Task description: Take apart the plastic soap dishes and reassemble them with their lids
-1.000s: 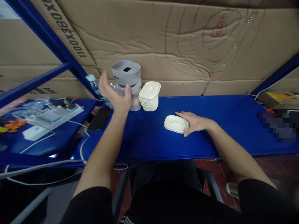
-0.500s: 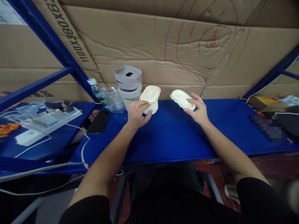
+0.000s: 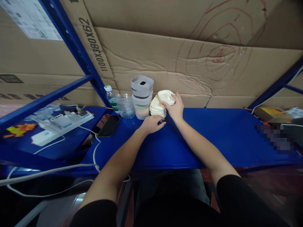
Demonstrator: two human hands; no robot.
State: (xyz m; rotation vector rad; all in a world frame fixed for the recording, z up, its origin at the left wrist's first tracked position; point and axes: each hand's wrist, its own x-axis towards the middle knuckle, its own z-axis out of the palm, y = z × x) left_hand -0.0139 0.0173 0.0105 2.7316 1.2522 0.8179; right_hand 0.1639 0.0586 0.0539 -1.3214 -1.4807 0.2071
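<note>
My right hand (image 3: 174, 107) grips a cream, shallow oval dish or lid (image 3: 166, 97) between thumb and fingers, tilted over the right side of a short stack of similar cream pieces (image 3: 157, 110). Whether the held piece touches the stack I cannot tell. In front of that stack, low on its near side, my left hand (image 3: 153, 124) rests near the blue tabletop with its fingers extended and thumb apart, nothing visible in it. Just left of the cream stack stands a taller stack of grey, green and pink containers (image 3: 142, 99).
Clear plastic cups (image 3: 127, 105) and a bottle with a white cap (image 3: 109, 94) stand left of the stacks. A dark phone (image 3: 109, 125) lies by a white power strip (image 3: 62, 127). Cardboard (image 3: 142, 47) backs the blue table (image 3: 213, 135); an open box (image 3: 272, 114) sits far right.
My right hand has carried the cream piece left, onto or just above the cream stack. My left hand has come down from the stack's side to its front. The view has shifted too.
</note>
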